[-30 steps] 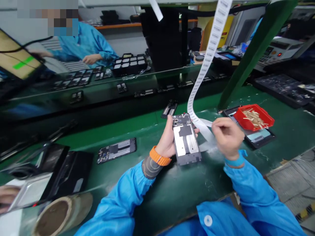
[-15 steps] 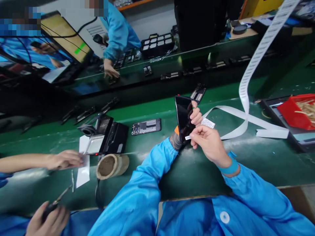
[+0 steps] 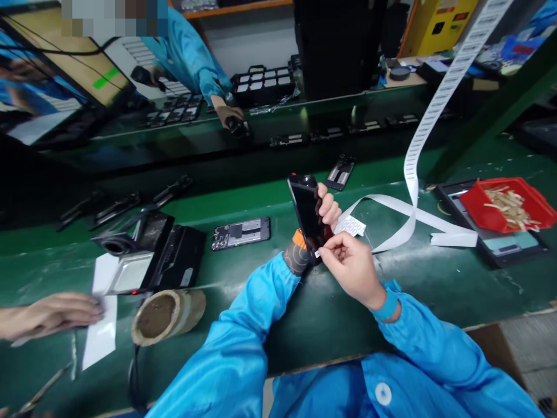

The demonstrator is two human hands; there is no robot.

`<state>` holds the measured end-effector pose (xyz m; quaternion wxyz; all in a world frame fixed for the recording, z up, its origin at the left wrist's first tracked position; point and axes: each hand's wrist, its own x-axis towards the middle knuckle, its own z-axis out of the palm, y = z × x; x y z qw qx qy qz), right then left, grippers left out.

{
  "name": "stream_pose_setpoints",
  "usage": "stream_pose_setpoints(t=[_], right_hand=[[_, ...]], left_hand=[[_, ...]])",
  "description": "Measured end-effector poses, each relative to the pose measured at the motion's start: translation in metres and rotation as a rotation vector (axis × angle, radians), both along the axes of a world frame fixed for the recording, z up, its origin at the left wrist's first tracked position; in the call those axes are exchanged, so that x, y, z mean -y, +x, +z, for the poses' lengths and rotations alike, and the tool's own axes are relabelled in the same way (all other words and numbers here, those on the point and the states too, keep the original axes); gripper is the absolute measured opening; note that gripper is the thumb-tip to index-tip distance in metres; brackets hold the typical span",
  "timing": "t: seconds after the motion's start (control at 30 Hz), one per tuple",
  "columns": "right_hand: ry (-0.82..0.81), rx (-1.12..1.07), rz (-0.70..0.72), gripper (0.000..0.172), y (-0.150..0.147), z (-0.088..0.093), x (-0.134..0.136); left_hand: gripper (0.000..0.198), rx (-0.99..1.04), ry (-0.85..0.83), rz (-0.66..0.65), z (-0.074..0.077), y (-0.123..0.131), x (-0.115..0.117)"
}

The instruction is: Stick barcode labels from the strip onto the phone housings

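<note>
My left hand [image 3: 329, 206] is wrapped round a black smartphone [image 3: 305, 204] from behind, its fingers curled over the right edge. The dark glossy side of the phone faces me, tilted above the bench. At the phone's lower end, my right hand [image 3: 351, 266] pinches a small white label [image 3: 317, 253] between thumb and forefinger; the label lies against or very near the glass, I cannot tell which. Just behind the hands rests a small white sheet of labels [image 3: 353, 226]. An opened phone [image 3: 241, 233] with bare innards lies on the bench to the left.
A long label strip [image 3: 435, 116] hangs down and curls onto the green bench [image 3: 418, 296]. On the right, a red bin [image 3: 474, 203] of pale strips sits on a tray. Leftward are a round pot [image 3: 174, 316], a black device [image 3: 183, 255] and a co-worker's hand [image 3: 56, 313].
The view has shifted, so most bench items appear further left. My right hand stays pinched on the label at the phone's lower end. The co-worker across has moved a hand rightward along the shelf.
</note>
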<state>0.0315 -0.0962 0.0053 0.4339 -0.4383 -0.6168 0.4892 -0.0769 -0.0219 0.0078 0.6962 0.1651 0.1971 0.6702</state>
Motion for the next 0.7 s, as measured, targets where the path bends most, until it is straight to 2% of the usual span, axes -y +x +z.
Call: stream_pose_setpoints(t=[0.13,0.3,0.4,0.53,0.63,0.7], right_hand=[[-0.013,0.021,0.032,0.018,0.0,0.001,-0.003],[-0.114,0.007,0.11,0.02,0.006,0.003,-0.007],[-0.105,0.072,0.133,0.022,0.006,0.004,-0.007],[-0.057,0.176,0.141,0.034,0.01,0.002,-0.013],[0.065,0.241,-0.002,0.03,0.03,-0.009,-0.037],[0.173,0.333,-0.135,0.02,0.049,-0.021,-0.061]], left_hand=[[0.033,-0.015,0.014,-0.003,0.003,-0.002,0.001],[0.037,-0.037,-0.094,-0.043,0.004,-0.001,0.0],[0.038,-0.043,-0.108,-0.057,0.007,0.002,0.002],[0.04,-0.057,-0.094,-0.035,0.014,0.001,0.006],[0.042,-0.072,-0.063,0.035,0.016,-0.017,0.002],[0.047,-0.114,-0.126,0.106,0.016,-0.036,-0.004]])
